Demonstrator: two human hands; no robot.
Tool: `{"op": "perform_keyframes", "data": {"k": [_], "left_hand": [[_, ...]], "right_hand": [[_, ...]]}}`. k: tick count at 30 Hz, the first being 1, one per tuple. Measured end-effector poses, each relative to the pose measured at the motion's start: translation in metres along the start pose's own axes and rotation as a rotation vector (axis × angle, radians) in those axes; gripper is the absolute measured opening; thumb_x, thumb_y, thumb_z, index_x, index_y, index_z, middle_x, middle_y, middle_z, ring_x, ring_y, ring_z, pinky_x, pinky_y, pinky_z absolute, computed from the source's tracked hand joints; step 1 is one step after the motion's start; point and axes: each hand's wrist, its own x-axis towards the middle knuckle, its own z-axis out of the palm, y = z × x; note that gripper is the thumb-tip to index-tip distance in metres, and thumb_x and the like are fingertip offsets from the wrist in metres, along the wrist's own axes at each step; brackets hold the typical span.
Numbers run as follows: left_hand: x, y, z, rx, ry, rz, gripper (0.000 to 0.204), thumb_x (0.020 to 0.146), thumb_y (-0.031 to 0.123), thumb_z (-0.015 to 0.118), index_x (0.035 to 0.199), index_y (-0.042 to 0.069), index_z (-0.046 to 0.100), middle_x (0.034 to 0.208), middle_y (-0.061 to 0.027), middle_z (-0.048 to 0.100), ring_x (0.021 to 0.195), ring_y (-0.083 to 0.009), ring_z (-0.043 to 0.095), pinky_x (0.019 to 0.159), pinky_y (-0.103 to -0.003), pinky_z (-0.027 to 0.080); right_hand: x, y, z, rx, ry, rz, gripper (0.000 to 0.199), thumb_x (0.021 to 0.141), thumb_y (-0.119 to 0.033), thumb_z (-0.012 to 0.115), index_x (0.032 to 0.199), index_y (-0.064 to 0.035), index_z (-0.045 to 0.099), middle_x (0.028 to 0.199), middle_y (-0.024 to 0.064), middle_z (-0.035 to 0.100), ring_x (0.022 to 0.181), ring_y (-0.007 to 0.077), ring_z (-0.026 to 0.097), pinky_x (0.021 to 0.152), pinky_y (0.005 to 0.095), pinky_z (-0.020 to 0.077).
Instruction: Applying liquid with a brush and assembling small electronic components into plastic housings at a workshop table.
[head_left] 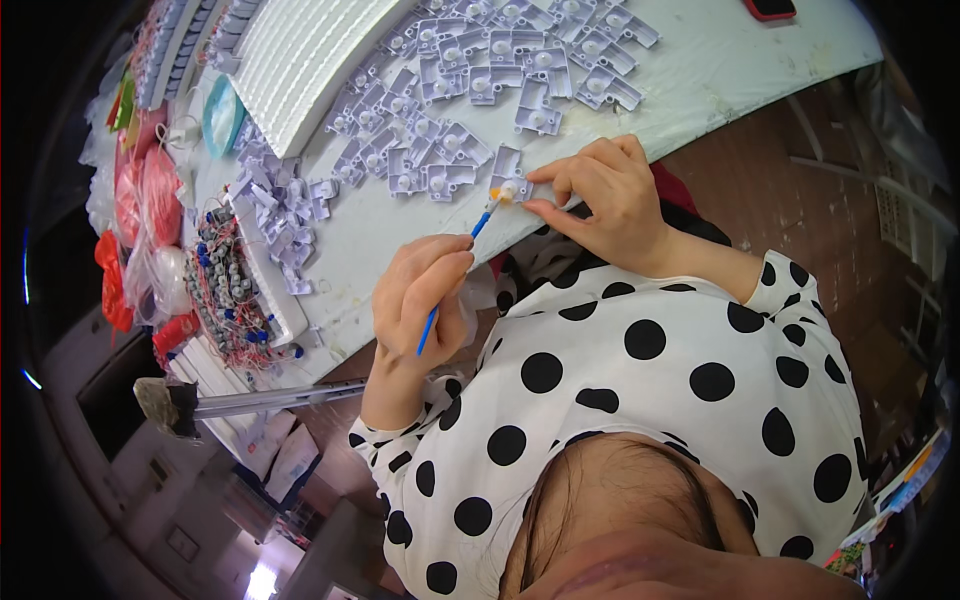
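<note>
My left hand (pixel 422 295) is closed around a thin blue-handled brush (pixel 481 224), its shaft slanting up toward the table's near edge. The brush's yellowish tip touches a small white plastic housing (pixel 512 166), next to the round white part in it. Thumb and forefinger of my right hand (pixel 612 205) grip that housing from its right side at the table edge. Beyond it lie many similar white housings (pixel 437 180), each with a round white piece inside.
A ribbed white tray (pixel 310 50) lies at the far left. Nearer are a pile of white plastic parts (pixel 285 215), small wired components (pixel 230 275) and a light-blue ring (pixel 222 115). Red plastic bags (pixel 160 195) hang by the left edge. A red-and-black object (pixel 770 9) lies far right.
</note>
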Motion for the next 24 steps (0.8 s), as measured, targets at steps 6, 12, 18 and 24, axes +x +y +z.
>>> {"op": "perform_keyframes", "data": {"k": [6, 12, 18, 24], "left_hand": [[-0.002, -0.002, 0.001, 0.007, 0.024, -0.047, 0.025, 0.079, -0.015, 0.055, 0.101, -0.005, 0.059, 0.091, -0.0213, 0.068, 0.076, -0.0335, 0.068, 0.067, -0.036, 0.056], [0.001, 0.006, -0.001, 0.028, 0.003, -0.050, 0.017, 0.087, -0.013, 0.051, 0.101, -0.006, 0.057, 0.091, -0.0225, 0.068, 0.079, -0.0320, 0.067, 0.070, -0.036, 0.055], [-0.009, 0.001, -0.024, 0.034, 0.175, -0.075, 0.015, 0.100, 0.001, 0.039, 0.100, -0.007, 0.052, 0.091, -0.0228, 0.063, 0.077, -0.0294, 0.065, 0.066, -0.037, 0.058], [-0.026, -0.010, -0.042, 0.062, 0.530, -0.125, 0.023, 0.107, 0.015, 0.036, 0.106, -0.005, 0.046, 0.095, -0.0196, 0.056, 0.082, -0.0286, 0.064, 0.066, -0.037, 0.063]], "right_hand": [[0.001, 0.000, 0.001, 0.023, 0.017, -0.007, 0.026, 0.071, -0.016, 0.084, 0.093, -0.0136, 0.070, 0.071, -0.0100, 0.054, 0.069, 0.0118, 0.051, 0.072, 0.0304, 0.0333], [0.000, -0.002, -0.001, -0.008, -0.009, -0.002, 0.023, 0.072, -0.019, 0.082, 0.083, -0.0132, 0.063, 0.075, -0.0108, 0.062, 0.073, 0.0106, 0.055, 0.073, 0.0309, 0.0346], [-0.001, 0.000, 0.000, 0.020, 0.012, -0.002, 0.026, 0.071, -0.016, 0.084, 0.092, -0.0132, 0.070, 0.070, -0.0098, 0.054, 0.069, 0.0116, 0.050, 0.072, 0.0303, 0.0326], [0.001, 0.001, 0.002, 0.021, 0.009, -0.006, 0.024, 0.072, -0.017, 0.083, 0.083, -0.0135, 0.062, 0.076, -0.0102, 0.061, 0.072, 0.0114, 0.052, 0.072, 0.0320, 0.0328]]}}
